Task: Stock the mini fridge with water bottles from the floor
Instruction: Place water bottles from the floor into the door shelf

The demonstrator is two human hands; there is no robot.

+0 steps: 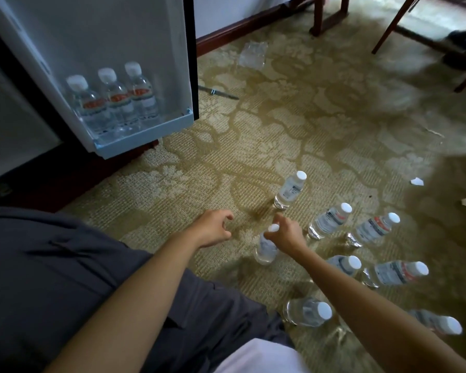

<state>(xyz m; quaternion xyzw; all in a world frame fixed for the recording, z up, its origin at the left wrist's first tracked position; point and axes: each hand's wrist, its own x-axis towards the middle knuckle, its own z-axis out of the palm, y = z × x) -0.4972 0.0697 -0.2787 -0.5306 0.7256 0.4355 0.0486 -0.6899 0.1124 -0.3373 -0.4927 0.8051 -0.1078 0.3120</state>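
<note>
**A grip at the neck**

Upper left, the fridge door (pixel 135 49) stands open, three stocked bottles (pixel 117 103) in its shelf. Lower centre, the left hand (pixel 213 228) hovers loosely curled, holding nothing. Beside it, the right hand (pixel 287 234) seems, through blur, to pinch the bottle (pixel 265 250) under its cap. Full, it is probably weighty, thin-walled and slick; the stiff neck grips best. Spare bottles (pixel 328 222) stand on the carpet (pixel 280 117), lower right.

We see a hotel-like guest room: patterned wall-to-wall carpet (pixel 320 125), a dark wooden baseboard (pixel 240 29), wooden chair legs (pixel 390 28), and a mini fridge (pixel 113 36) standing open.
</note>
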